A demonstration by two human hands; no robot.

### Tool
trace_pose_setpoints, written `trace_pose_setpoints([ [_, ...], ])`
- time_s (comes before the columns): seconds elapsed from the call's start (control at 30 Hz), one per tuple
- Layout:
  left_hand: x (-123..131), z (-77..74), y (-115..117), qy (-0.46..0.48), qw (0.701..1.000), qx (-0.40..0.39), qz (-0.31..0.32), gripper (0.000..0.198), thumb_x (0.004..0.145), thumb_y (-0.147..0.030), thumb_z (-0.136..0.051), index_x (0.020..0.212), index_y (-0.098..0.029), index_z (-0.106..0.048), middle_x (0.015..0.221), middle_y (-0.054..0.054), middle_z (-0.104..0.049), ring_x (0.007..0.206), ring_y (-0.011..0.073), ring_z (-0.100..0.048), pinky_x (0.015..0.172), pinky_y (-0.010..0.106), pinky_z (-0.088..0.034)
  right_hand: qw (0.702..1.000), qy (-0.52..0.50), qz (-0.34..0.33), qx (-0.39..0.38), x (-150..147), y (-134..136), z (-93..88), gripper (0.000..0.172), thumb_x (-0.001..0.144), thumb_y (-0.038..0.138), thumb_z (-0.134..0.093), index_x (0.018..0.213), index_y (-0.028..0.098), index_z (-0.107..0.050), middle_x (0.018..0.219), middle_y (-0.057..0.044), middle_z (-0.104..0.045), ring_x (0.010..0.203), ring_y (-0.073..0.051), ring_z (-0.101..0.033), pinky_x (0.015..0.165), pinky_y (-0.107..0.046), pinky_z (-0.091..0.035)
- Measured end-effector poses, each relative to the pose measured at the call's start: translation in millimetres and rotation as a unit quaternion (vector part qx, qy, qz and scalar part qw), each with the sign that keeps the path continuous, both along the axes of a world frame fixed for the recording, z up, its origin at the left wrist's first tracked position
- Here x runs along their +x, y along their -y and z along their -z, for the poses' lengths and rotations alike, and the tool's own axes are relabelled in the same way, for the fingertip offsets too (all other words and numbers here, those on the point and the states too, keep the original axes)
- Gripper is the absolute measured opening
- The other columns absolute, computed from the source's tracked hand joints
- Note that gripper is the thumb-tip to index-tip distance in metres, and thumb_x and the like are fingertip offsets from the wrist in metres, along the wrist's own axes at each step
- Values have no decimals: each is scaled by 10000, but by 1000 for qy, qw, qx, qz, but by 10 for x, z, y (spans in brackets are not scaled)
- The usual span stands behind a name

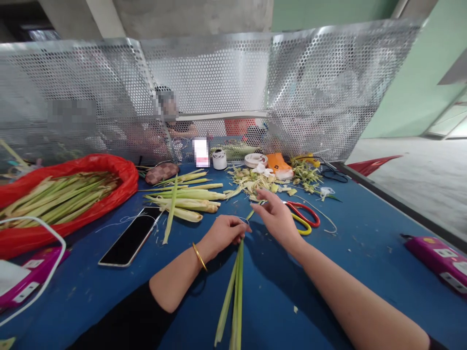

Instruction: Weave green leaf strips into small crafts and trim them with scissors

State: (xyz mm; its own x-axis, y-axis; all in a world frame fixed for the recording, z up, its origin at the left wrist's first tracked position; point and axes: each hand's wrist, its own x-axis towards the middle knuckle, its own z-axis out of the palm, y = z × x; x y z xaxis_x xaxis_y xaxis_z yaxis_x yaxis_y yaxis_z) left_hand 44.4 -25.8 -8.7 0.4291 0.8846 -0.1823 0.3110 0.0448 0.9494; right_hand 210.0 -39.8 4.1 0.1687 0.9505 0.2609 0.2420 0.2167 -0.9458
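Stalks (65,194), long and pale green, filled a crumpled red plastic bag (128,177) at the far left of the blue tabletop (116,301). Below it lay a magenta power strip (36,272), crossed by a thick white cable (58,236). To the right, a black-screened phone (133,238) rested flat at a slant, with a brown checked pouch (162,173) farther back. Cut yellow-green stems (193,197) lay in a loose pile just beyond the phone. Behind a perforated silver metal screen (219,63), a person (182,129) was partly visible.

The left hand (226,231), with a gold bangle (200,256) at its wrist, was closed in a pinch on a few narrow green leaf strips (238,291), whose long ends trailed toward the near edge. The right hand (275,214) was partly open just beside it, thumb apart from the fingers; whether it held any thread could not be told. Pale plant scraps (251,181) were heaped beyond both hands, near a crumpled orange packet (279,164). Scissors with red and yellow handles (314,218) lay right of the right hand, and a second magenta power strip (440,260) sat at the far right.
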Motion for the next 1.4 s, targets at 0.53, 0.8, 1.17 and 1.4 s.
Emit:
trace_pose_setpoints([
  [0.53,-55,-36,-56,41,997,-54,-26,276,658,-358,-664,801,-124,-701,596,-11,-584,440,46,-378,396,183,-206,945,53,-286,-151,82,36,-59,140,714,301,-652,686,166,-632,601,20,-575,553,-108,-515,539,-221,-388],
  [0.8,-94,-28,-76,47,998,-47,-1,204,614,-275,-692,765,-141,-664,507,-46,-522,440,61,-418,403,178,-246,841,11,-496,-214,243,122,-255,204,745,306,-661,869,146,-690,683,-9,-641,573,-124,-586,587,-251,-458],
  [1.17,-178,-100,-141,-69,981,150,103,89,646,-130,-632,712,-157,-687,689,-5,-689,660,121,-608,646,211,-437,949,23,-257,-180,-72,-37,149,226,718,32,-461,831,168,-601,695,10,-660,573,-91,-639,510,-166,-455],
  [1.4,-134,-161,0,-244,911,329,52,120,759,-194,-578,825,-210,-677,771,-6,-709,717,146,-635,631,226,-404,956,69,-235,-164,-82,-21,156,170,737,58,-512,804,179,-611,637,28,-638,549,-95,-619,491,-170,-434],
])
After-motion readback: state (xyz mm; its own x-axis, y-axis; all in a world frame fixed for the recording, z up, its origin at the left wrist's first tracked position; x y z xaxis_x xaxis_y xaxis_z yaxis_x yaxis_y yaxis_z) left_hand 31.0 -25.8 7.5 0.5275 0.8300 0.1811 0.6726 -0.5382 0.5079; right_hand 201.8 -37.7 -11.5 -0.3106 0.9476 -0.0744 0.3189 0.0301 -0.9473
